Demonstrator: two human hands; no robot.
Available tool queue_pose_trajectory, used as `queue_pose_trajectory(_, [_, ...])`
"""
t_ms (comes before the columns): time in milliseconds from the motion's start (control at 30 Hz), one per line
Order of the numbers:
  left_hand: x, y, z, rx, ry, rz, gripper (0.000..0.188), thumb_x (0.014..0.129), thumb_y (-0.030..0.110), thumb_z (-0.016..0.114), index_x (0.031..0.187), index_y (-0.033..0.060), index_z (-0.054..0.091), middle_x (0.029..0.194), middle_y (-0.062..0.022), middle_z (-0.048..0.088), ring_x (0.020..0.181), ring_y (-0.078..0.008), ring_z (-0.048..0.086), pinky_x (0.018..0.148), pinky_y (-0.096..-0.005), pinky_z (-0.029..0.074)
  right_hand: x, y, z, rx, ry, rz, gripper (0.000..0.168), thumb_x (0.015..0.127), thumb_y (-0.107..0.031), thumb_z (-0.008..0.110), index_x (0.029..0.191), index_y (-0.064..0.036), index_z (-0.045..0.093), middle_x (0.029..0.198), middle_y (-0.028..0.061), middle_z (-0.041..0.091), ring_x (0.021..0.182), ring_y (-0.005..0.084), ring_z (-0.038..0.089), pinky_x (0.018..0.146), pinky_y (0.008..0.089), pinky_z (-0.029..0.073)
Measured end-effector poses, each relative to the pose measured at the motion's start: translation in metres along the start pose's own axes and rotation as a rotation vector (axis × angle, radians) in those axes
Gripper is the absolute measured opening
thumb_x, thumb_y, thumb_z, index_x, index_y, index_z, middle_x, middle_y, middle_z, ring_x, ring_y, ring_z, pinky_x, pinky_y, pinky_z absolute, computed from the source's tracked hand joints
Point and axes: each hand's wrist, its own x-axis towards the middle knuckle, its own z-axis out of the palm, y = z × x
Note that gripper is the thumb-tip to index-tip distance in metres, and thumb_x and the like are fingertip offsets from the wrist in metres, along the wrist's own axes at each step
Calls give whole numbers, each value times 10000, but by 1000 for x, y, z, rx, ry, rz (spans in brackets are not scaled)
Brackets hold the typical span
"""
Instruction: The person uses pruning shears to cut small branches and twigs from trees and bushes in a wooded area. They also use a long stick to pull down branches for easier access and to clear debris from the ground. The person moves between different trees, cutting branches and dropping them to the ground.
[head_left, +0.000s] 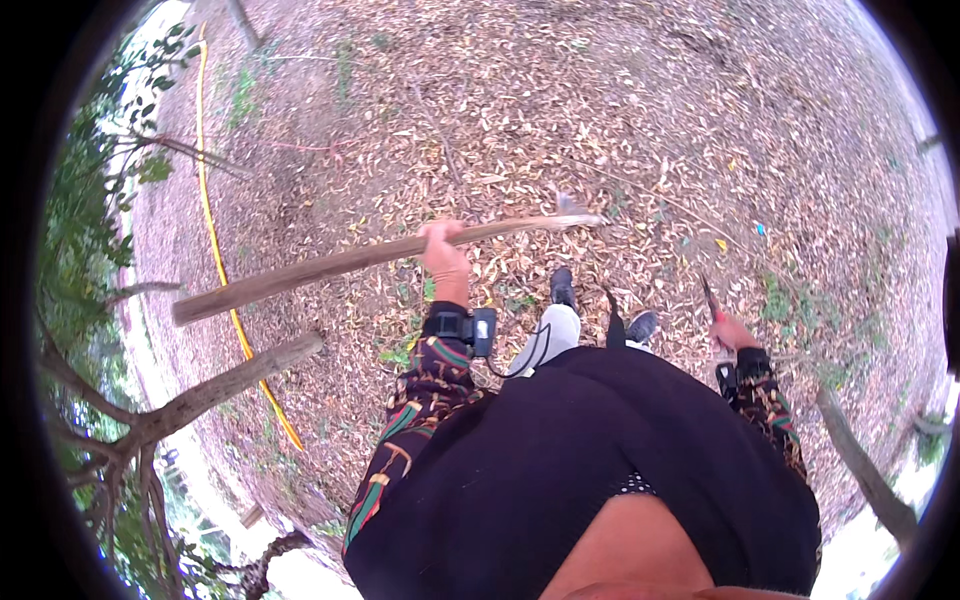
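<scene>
My left hand (446, 255) is closed around a long wooden handle (337, 259), held nearly level across the view. At its right end, above the leaf litter, a small blurred metal head (571, 204) shows, perhaps a hoe's blade. On the right, my right hand (731, 332) holds a hand tool with red grips (716, 309) and dark narrow blades pointing away, which looks like pruning shears. Whether its blades are apart cannot be told. Both wrists bear black straps with small devices.
Dry leaves (525, 90) cover the ground. A yellow hose (212, 225) runs down the left side. Trees stand at the left, with a thick trunk (225, 382) leaning in; another trunk (862, 465) is at the lower right. My shoes (562, 289) are just below the handle.
</scene>
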Motion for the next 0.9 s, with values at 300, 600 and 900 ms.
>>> queue_pose_trajectory(300, [64,36,-4,-63,244,146,225,627,-127,538,721,45,426,610,-36,460,507,-127,457,441,-233,375,2,-4,4,-320,-29,34,343,687,-272,507,860,20,558,811,226,581,791,351,581,672,432,449])
queue_pose_trajectory(600, [100,74,1,-195,303,188,176,662,-57,502,645,83,396,567,0,390,524,-103,418,510,-230,349,-34,16,24,-94,-99,242,208,615,-208,583,610,0,583,577,114,587,525,200,578,487,326,444])
queue_pose_trajectory(900, [120,-13,52,-271,21,109,150,677,-3,492,642,91,380,578,-28,439,575,-141,455,603,-266,391,-12,47,23,-129,40,98,267,659,-249,500,556,-10,561,509,120,551,476,225,561,461,363,421])
